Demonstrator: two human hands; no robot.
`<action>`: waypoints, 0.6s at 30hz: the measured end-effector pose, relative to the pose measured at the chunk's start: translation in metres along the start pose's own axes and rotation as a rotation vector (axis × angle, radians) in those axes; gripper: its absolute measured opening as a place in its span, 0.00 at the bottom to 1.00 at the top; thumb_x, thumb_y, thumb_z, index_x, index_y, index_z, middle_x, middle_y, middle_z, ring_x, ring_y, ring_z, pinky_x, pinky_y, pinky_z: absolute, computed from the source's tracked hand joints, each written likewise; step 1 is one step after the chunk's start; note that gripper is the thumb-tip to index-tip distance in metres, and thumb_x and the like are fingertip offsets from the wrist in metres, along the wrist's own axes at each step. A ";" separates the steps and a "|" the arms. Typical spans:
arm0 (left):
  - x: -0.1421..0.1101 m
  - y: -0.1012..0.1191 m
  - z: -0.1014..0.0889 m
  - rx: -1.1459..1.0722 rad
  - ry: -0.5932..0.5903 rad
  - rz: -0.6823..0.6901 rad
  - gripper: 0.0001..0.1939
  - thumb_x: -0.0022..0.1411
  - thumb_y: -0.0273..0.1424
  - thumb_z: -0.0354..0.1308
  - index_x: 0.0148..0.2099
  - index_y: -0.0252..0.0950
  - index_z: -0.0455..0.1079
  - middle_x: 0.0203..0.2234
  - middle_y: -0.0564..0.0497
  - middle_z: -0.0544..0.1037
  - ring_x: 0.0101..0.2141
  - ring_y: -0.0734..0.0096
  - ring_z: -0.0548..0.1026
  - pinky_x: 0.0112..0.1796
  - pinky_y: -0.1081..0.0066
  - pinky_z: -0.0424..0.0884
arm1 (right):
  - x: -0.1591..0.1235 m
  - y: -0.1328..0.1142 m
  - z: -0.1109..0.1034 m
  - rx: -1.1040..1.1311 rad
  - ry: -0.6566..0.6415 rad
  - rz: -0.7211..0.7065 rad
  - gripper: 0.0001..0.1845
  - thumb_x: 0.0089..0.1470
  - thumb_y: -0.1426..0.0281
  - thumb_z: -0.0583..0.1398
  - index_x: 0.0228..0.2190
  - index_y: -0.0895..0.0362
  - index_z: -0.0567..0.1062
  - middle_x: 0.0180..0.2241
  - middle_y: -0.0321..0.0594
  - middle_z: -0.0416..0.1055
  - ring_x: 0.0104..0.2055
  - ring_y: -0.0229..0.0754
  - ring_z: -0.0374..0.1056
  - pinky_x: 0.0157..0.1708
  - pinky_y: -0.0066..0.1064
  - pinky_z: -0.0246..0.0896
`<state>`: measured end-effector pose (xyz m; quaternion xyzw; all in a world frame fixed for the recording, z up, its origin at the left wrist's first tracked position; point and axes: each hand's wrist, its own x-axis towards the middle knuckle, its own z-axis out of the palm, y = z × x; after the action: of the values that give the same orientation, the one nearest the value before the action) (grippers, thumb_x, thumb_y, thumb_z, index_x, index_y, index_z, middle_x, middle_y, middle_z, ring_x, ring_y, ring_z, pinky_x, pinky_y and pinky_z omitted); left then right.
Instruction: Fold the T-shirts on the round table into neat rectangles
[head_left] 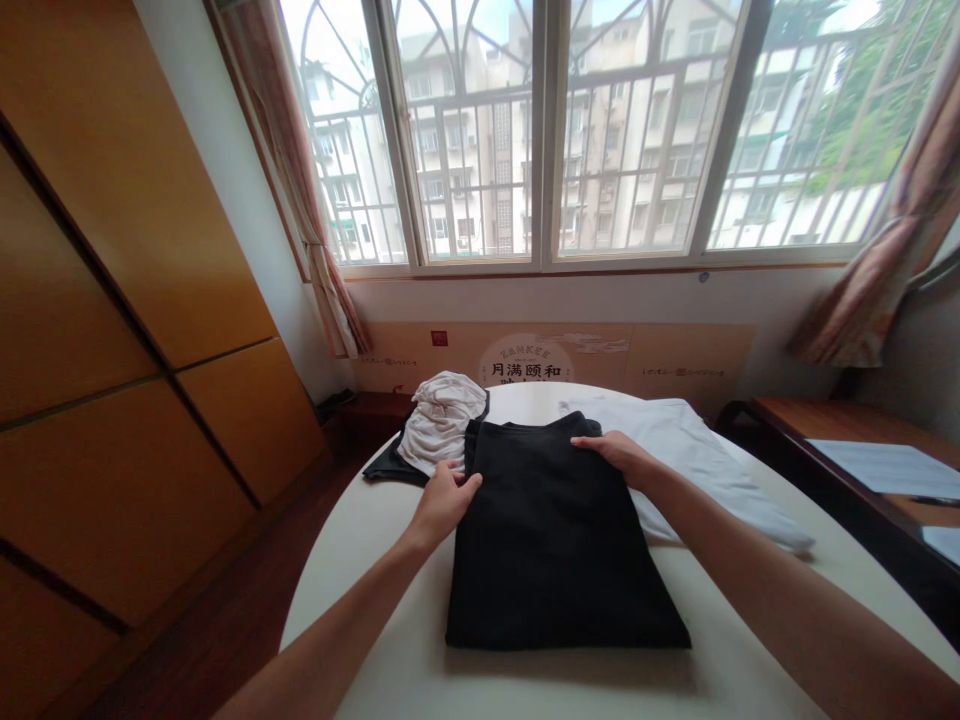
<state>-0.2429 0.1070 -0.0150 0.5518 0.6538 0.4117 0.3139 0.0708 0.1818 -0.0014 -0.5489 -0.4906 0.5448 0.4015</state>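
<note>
A folded black garment [551,540], roughly a rectangle with its collar-like far edge away from me, is in front of me at the round white table [345,610]. My left hand [444,500] grips its left edge, thumb on top. At the far right corner, my right hand [613,455] is closed on the cloth, the thumb above and the other fingers mostly hidden underneath. Behind my left hand lies a crumpled pale garment [444,415] on a dark cloth [386,466]. A folded white garment [697,470] lies to the right, partly covered by the black one and my right forearm.
A printed cardboard panel [675,350] stands against the wall under the barred window [480,150]. Right of the table is a wooden surface [817,415] with papers [885,465] and a pen [934,499]. An orange-brown cabinet [225,420] stands at the left.
</note>
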 end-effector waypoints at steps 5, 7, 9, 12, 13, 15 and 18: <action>0.004 0.011 0.011 -0.403 -0.316 -0.171 0.17 0.57 0.42 0.68 0.40 0.33 0.77 0.35 0.44 0.84 0.36 0.61 0.82 0.37 0.68 0.77 | -0.007 -0.005 0.011 0.122 -0.038 -0.091 0.13 0.44 0.71 0.67 0.36 0.58 0.77 0.32 0.42 0.81 0.32 0.46 0.76 0.32 0.33 0.73; 0.003 0.022 0.014 -0.511 -0.318 -0.204 0.14 0.56 0.37 0.68 0.42 0.34 0.77 0.34 0.46 0.84 0.34 0.64 0.81 0.37 0.69 0.77 | -0.009 -0.010 0.010 0.155 -0.028 -0.116 0.12 0.45 0.71 0.66 0.35 0.58 0.76 0.30 0.41 0.80 0.31 0.46 0.75 0.31 0.32 0.72; 0.002 0.039 0.018 -0.578 -0.297 -0.196 0.11 0.56 0.33 0.66 0.42 0.34 0.75 0.32 0.48 0.83 0.31 0.66 0.81 0.36 0.70 0.76 | -0.010 -0.020 0.002 0.182 -0.010 -0.143 0.11 0.46 0.71 0.66 0.35 0.57 0.76 0.29 0.40 0.79 0.29 0.44 0.74 0.29 0.31 0.71; 0.000 0.075 0.025 -0.689 -0.300 -0.185 0.07 0.58 0.31 0.64 0.40 0.36 0.73 0.32 0.48 0.83 0.30 0.67 0.80 0.35 0.71 0.77 | -0.011 -0.044 -0.023 0.196 0.046 -0.219 0.10 0.45 0.71 0.67 0.33 0.57 0.76 0.26 0.38 0.77 0.25 0.41 0.71 0.24 0.29 0.66; 0.000 0.089 0.029 -0.724 -0.312 -0.172 0.07 0.59 0.31 0.64 0.40 0.36 0.73 0.33 0.48 0.83 0.30 0.67 0.80 0.35 0.71 0.77 | -0.012 -0.054 -0.035 0.191 0.070 -0.242 0.10 0.44 0.72 0.67 0.32 0.57 0.76 0.26 0.38 0.77 0.24 0.41 0.70 0.23 0.29 0.65; 0.000 0.116 0.041 -0.782 -0.351 -0.118 0.08 0.59 0.30 0.65 0.41 0.36 0.73 0.34 0.48 0.83 0.32 0.66 0.81 0.36 0.71 0.77 | -0.014 -0.074 -0.063 0.181 0.126 -0.269 0.11 0.43 0.73 0.68 0.32 0.58 0.77 0.25 0.39 0.77 0.23 0.42 0.71 0.23 0.29 0.65; 0.005 0.151 0.066 -0.859 -0.428 -0.043 0.09 0.60 0.31 0.65 0.43 0.35 0.75 0.35 0.47 0.84 0.35 0.64 0.82 0.39 0.70 0.78 | -0.019 -0.102 -0.109 0.177 0.169 -0.241 0.12 0.45 0.73 0.69 0.35 0.60 0.79 0.26 0.43 0.79 0.23 0.44 0.72 0.24 0.33 0.68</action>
<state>-0.1168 0.1324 0.0877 0.4308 0.3564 0.5151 0.6496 0.1700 0.1936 0.1111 -0.4926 -0.4676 0.4855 0.5504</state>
